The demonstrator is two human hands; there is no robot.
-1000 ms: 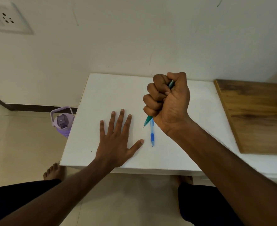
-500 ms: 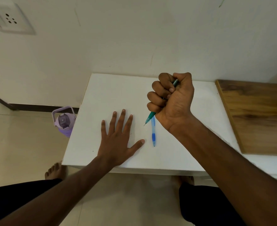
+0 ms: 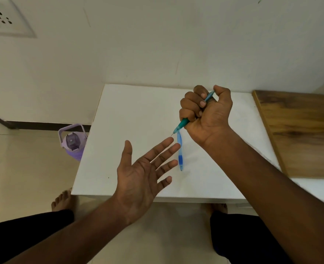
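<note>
My right hand [image 3: 207,115] is raised over the white table [image 3: 134,111] and grips a teal pen [image 3: 182,125] in its fist, tip pointing down and left. A blue pen [image 3: 180,151] lies flat on the table just below that tip. My left hand [image 3: 142,176] is lifted off the table, palm up, fingers straight and spread, holding nothing. Its fingertips reach close to the blue pen's left side.
A wooden board [image 3: 298,134] lies on the table's right part. A purple water bottle [image 3: 72,141] stands on the tiled floor left of the table. A wall with a socket [image 3: 5,20] is behind. My bare feet and dark trousers are below the table's front edge.
My left hand has lifted off the table and turned palm up, moving toward the blue pen. My right hand keeps the teal pen and has shifted slightly to the right.
</note>
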